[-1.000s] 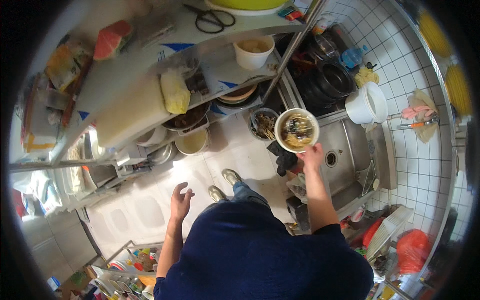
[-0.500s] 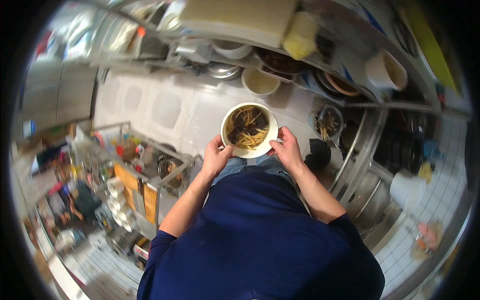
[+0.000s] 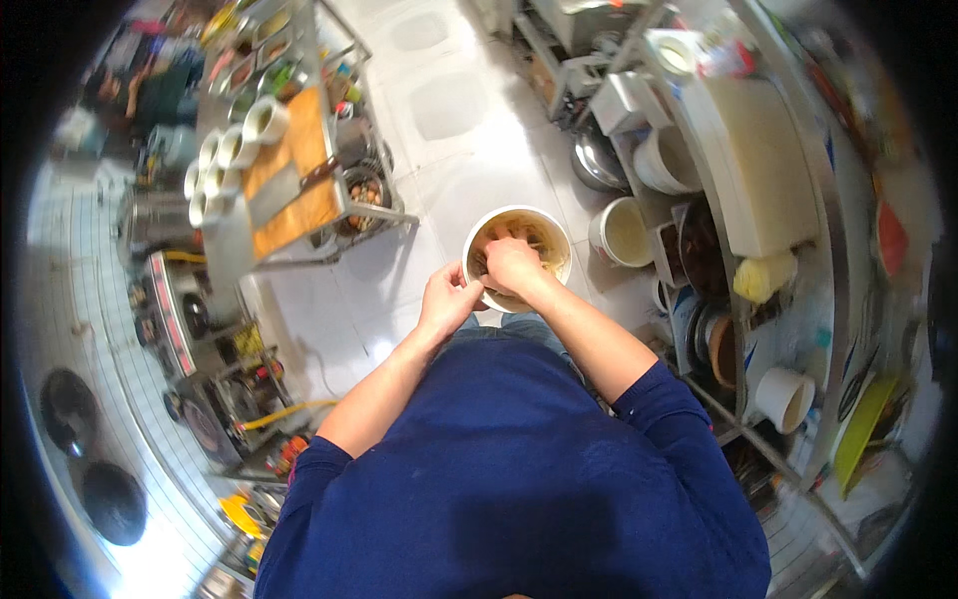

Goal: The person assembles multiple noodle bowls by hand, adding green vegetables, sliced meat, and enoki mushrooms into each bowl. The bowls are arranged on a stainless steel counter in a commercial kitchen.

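At the centre, above the pale tiled floor (image 3: 451, 197) and just in front of the wearer's waist: one white round tub (image 3: 517, 210), mouth facing up, with yellowish-brown contents (image 3: 550, 250) low inside. Left hand (image 3: 449, 299): thumb and fingers closed on the tub's near left rim, holding it. Right hand (image 3: 513, 264): lowered over the near side into the tub, fingers spread part-way and bent down among the contents; fingertips hidden, so whether they grasp anything cannot be told. Stage, by judgement: tub in hand and fingers inside it, both accomplished; the handling of the contents looks under way rather than finished, since the right hand is in the tub and material lies around it. Nothing taken out is visible in either hand; how much handling is left cannot be told. Surroundings, far left: a wooden board (image 3: 307, 125) bearing a cleaver (image 3: 273, 198), with white containers (image 3: 238, 150) grouped along its left side. To the right of the tub, apart from it: a white bucket (image 3: 601, 234) on the floor. Farther right, on shelving: a pale block (image 3: 755, 160) and a yellow bundle (image 3: 764, 277). Near right: a green basin (image 3: 862, 436), tilted.
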`<control>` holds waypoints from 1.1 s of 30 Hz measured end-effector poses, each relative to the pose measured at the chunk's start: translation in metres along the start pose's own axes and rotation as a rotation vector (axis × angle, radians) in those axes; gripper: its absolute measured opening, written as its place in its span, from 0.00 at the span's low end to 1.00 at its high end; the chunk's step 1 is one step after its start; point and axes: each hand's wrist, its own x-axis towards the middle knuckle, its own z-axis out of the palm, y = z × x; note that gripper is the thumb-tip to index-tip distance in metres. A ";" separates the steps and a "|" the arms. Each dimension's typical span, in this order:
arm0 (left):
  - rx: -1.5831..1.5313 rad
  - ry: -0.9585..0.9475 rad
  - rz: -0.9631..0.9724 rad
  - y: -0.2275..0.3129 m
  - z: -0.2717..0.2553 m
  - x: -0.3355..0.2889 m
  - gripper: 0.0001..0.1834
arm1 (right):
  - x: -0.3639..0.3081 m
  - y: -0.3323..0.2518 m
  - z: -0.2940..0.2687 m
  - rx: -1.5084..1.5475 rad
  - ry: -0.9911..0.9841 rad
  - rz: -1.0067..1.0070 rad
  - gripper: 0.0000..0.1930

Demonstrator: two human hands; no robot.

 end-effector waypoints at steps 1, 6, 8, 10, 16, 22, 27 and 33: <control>-0.035 0.029 -0.010 -0.004 -0.015 -0.003 0.11 | 0.011 -0.014 0.006 -0.076 -0.041 -0.049 0.17; -0.162 0.123 -0.019 -0.026 -0.094 -0.018 0.06 | 0.017 -0.062 0.018 -0.189 -0.102 -0.352 0.13; -0.193 0.148 -0.018 -0.031 -0.126 -0.026 0.05 | 0.021 -0.083 0.014 -0.217 0.044 -0.426 0.13; -0.215 0.177 0.008 -0.032 -0.154 -0.036 0.06 | 0.028 -0.109 0.007 -0.171 0.176 -0.476 0.13; -0.263 0.258 0.040 -0.032 -0.224 -0.060 0.08 | 0.069 -0.204 -0.008 0.011 0.139 -0.192 0.21; -0.289 0.372 0.067 -0.037 -0.264 -0.075 0.06 | 0.142 -0.288 0.041 -0.368 -0.169 -0.098 0.37; -0.426 0.458 0.025 -0.044 -0.301 -0.079 0.05 | 0.192 -0.329 0.074 -0.411 -0.204 -0.331 0.30; -0.547 0.562 0.067 -0.037 -0.340 -0.079 0.10 | 0.236 -0.374 0.062 -0.028 -0.379 -0.255 0.33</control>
